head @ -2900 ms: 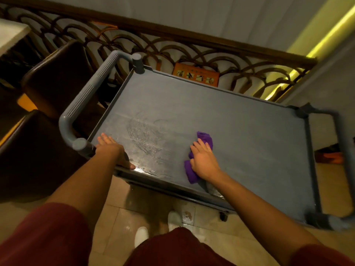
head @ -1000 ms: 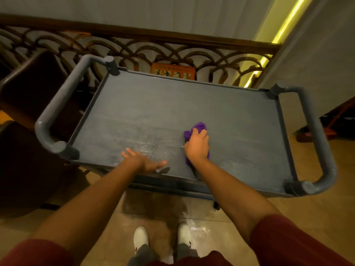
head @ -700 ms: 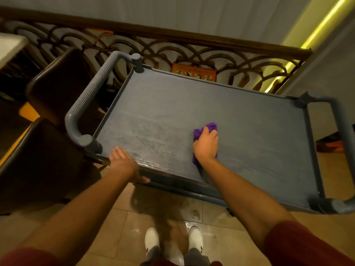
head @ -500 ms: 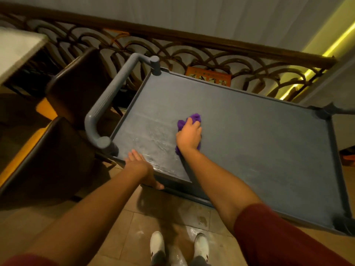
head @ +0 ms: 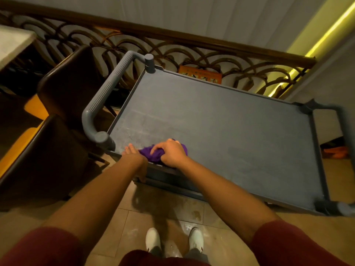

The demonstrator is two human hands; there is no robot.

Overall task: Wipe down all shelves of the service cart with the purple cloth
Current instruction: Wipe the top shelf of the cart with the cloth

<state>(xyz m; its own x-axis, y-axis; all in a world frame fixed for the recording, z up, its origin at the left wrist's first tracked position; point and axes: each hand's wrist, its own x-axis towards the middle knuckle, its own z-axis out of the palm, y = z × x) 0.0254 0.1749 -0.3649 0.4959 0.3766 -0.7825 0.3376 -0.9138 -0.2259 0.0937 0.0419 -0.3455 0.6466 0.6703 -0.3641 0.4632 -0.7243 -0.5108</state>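
The grey service cart (head: 221,120) stands in front of me, its flat top shelf tilted across the view. My right hand (head: 172,152) is closed on the bunched purple cloth (head: 151,153) at the shelf's near left edge. My left hand (head: 134,158) grips the cart's near rim just left of the cloth, fingers over the edge and touching the cloth. Faint wipe streaks show on the left part of the shelf. The lower shelves are hidden under the top one.
Grey push handles stand at the cart's left end (head: 103,98) and right end (head: 345,143). Two dark brown chairs (head: 63,87) sit left of the cart. A carved wooden railing (head: 192,47) runs behind it. My white shoes (head: 153,240) stand on the tiled floor.
My right hand has dragged the cloth from the middle-left of the shelf back to the near edge, beside my left hand. My view has swung left.
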